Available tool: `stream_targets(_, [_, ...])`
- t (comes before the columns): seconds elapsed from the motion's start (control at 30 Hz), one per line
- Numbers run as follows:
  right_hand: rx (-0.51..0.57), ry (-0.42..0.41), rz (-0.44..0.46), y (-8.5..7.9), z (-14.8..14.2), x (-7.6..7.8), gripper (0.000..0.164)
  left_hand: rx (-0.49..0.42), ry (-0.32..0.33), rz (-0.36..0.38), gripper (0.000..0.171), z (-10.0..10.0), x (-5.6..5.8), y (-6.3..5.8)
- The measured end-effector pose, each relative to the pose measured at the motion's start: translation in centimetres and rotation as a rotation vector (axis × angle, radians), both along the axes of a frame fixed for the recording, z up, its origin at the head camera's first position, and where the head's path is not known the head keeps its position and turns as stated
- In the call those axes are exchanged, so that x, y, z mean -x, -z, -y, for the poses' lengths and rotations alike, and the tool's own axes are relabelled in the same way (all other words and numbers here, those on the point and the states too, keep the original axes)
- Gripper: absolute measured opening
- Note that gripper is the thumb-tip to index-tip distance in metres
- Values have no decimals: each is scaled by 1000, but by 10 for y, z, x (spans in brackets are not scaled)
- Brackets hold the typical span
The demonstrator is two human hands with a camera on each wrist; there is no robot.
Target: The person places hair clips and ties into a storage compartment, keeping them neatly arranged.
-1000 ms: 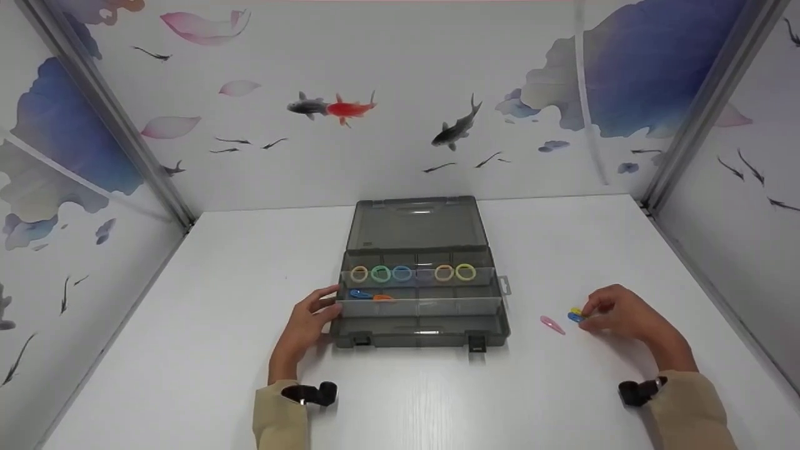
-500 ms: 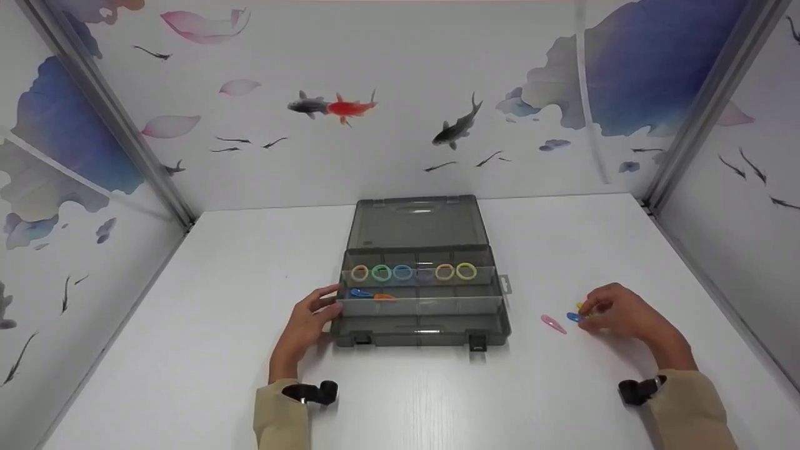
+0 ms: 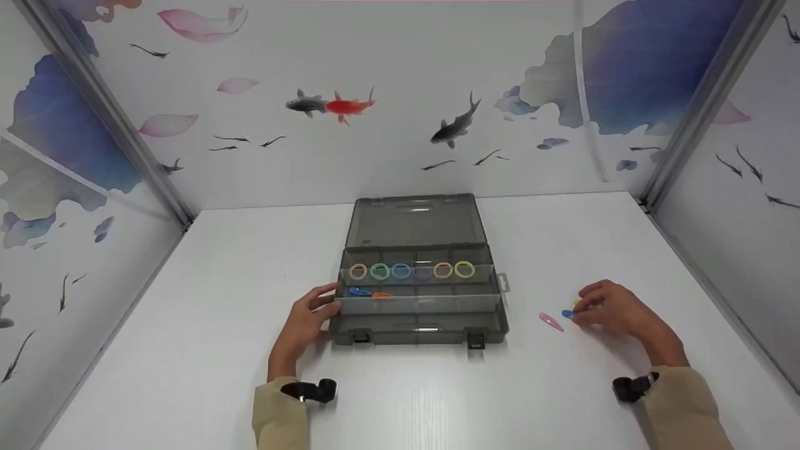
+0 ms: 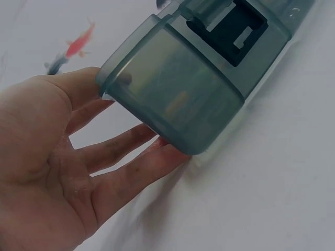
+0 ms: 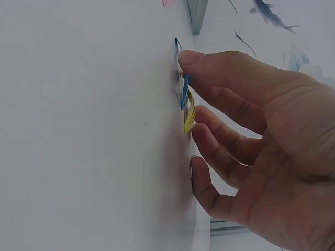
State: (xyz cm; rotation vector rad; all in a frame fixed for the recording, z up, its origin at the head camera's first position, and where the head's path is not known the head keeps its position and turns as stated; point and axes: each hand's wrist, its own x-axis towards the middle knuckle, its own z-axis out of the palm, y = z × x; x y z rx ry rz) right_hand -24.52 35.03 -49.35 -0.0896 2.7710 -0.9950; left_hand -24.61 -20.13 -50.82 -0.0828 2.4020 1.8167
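My left hand (image 3: 310, 322) holds the left side of a grey translucent storage box (image 3: 431, 339), its lid (image 3: 415, 222) raised. In the left wrist view the thumb hooks over the rim and the other fingers lie against the wall below. To the right of the box, my right hand (image 3: 615, 312) pinches a blue hair clip (image 5: 186, 91) between thumb and forefinger, close over the table. A yellow hair clip (image 5: 189, 112) shows just behind the blue one, partly hidden by fingers in the head view. Left of them lies a pink hair clip (image 3: 551, 322).
Several coloured rings, among them a yellow ring (image 3: 464, 269) and a green ring (image 3: 380, 270), stand in the box's back row. The middle row holds another blue clip (image 3: 359, 292) and an orange clip (image 3: 382, 295). Printed panels (image 3: 400, 169) enclose the white table (image 3: 250, 250).
My right hand has shifted slightly left, and the blue hair clip has moved left with it. Less of the yellow clip shows now. My left hand stays at the box.
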Motion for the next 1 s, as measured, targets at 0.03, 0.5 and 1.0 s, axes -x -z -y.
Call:
stream_targets(0.03, [-3,1,1,0,1,0,19,-4,1,2,49,0,1,0])
stream_targets(0.5, [-31,16,-37,0,3,1,15,0,-9,8,47,1,2,2])
stream_targets(1.0, [6,2,-62,-8,2,0,19,22,-7,-10,46,1,2,4])
